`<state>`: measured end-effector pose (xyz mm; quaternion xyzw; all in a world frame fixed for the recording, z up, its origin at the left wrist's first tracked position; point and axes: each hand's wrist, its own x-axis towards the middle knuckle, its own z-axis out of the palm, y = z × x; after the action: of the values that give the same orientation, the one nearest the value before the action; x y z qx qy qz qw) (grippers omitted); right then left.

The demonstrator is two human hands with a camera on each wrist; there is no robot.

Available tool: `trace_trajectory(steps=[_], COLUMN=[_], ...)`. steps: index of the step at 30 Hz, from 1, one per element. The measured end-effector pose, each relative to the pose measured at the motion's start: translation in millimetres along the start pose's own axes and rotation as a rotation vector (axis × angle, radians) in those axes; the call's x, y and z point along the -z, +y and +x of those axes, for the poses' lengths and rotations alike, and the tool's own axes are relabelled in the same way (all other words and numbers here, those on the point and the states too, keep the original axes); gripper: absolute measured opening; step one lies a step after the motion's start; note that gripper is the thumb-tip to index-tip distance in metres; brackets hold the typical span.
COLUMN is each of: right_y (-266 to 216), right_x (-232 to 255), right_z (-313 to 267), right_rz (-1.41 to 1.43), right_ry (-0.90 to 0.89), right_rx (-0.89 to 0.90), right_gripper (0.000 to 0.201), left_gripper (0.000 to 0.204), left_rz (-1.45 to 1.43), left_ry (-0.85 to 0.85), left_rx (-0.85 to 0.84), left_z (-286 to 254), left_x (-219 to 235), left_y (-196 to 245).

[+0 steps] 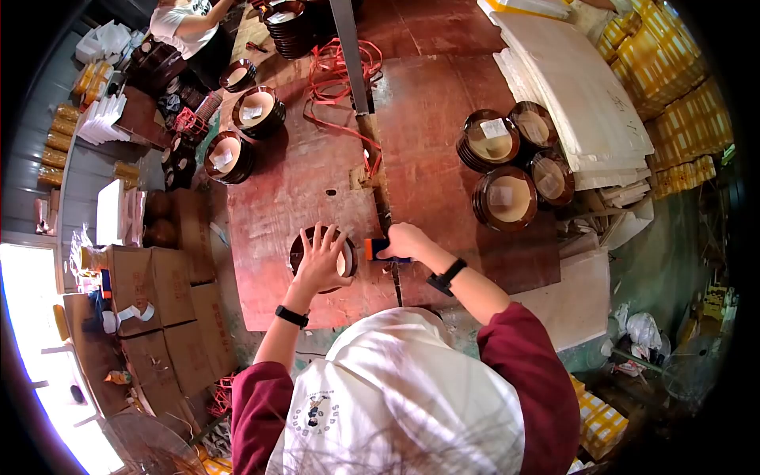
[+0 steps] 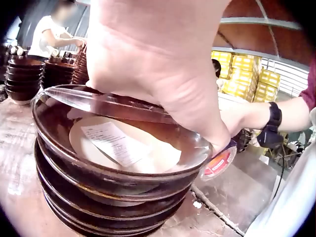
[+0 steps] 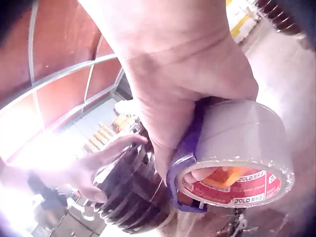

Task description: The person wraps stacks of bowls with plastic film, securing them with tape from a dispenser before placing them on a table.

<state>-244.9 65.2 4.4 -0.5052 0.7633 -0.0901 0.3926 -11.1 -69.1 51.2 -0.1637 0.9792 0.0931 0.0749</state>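
A stack of dark brown bowls (image 1: 297, 257) (image 2: 113, 197) (image 3: 136, 192) stands near the table's front edge, a white paper slip (image 2: 113, 140) inside its top bowl. My left hand (image 1: 321, 261) (image 2: 153, 54) (image 3: 98, 165) lies spread across the top, its fingers reaching to the far rim. A clear strip of tape (image 2: 108, 106) stretches over the bowl's mouth and passes under that hand. Just right of the stack, my right hand (image 1: 408, 241) (image 3: 182, 74) grips a blue and orange dispenser (image 1: 370, 249) carrying a wide roll of clear tape (image 3: 237, 133).
Other bowl stacks stand at the left (image 1: 229, 158) and right (image 1: 507, 198) of the table (image 1: 293, 206). Red strapping (image 1: 328, 75) lies by a metal post (image 1: 348, 55). White foam sheets (image 1: 570, 103) lie at the right, cartons (image 1: 170, 293) at the left. Another person (image 1: 186, 28) is at the far left.
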Motion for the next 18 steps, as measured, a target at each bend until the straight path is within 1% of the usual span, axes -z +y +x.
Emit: trace_trajectory(steps=[4, 5, 7, 8, 9, 10, 11, 13, 14, 15, 17, 18], right_y=[37.6, 44.8, 59.2, 68.7, 76.9, 74.9, 72.9, 76.7, 80.3, 81.7, 68.7, 61.1], right_x=[9.4, 10.0, -3.3, -15.8, -30.4, -35.1, -38.4, -52.2, -59.8, -62.0, -50.3, -43.5], right_z=[-46.8, -61.8, -92.3, -103.2, -110.8, -123.4, -133.7, -143.1, -145.3, -147.3, -160.6, -167.0], right_rz=[0.145, 0.274, 0.482, 0.559, 0.635, 0.685, 0.692, 0.772, 0.726, 0.730, 0.698, 0.713], right_ry=[0.057, 0.029, 0.091, 0.094, 0.098, 0.090, 0.094, 0.069, 0.090, 0.061, 0.070, 0.077], right_rx=[-0.113, -0.166, -0.150, -0.157, -0.163, -0.193, -0.226, -0.243, -0.231, -0.220, -0.260, -0.265], right_gripper=[0.062, 0.060, 0.055, 0.049, 0.043, 0.037, 0.036, 0.038, 0.040, 0.043, 0.046, 0.046], left_gripper=[0.113, 0.113, 0.095, 0.087, 0.081, 0.076, 0.070, 0.058, 0.054, 0.051, 0.047, 0.046], left_rz=[-0.011, -0.010, 0.099, 0.154, 0.291, 0.428, 0.561, 0.672, 0.699, 0.727, 0.720, 0.821], left_ry=[-0.001, -0.003, 0.027, 0.044, -0.064, -0.171, -0.277, -0.465, -0.536, -0.607, -0.712, -0.679], left_rx=[0.004, 0.007, -0.073, -0.111, -0.185, -0.256, -0.322, -0.338, -0.311, -0.285, -0.169, -0.157], left_z=[-1.0, -1.0, 1.4, 3.4, 6.8, 11.4, 15.0, 19.5, 24.5, 29.4, 37.6, 36.2], left_x=[4.9, 8.1, 8.4, 7.1, -1.3, -18.2, -36.9, -80.0, -82.9, -85.2, -72.6, -107.6], left_y=[4.2, 6.5, 19.6, 29.2, 39.7, 50.9, 60.8, 74.3, 80.6, 87.2, 96.6, 90.5])
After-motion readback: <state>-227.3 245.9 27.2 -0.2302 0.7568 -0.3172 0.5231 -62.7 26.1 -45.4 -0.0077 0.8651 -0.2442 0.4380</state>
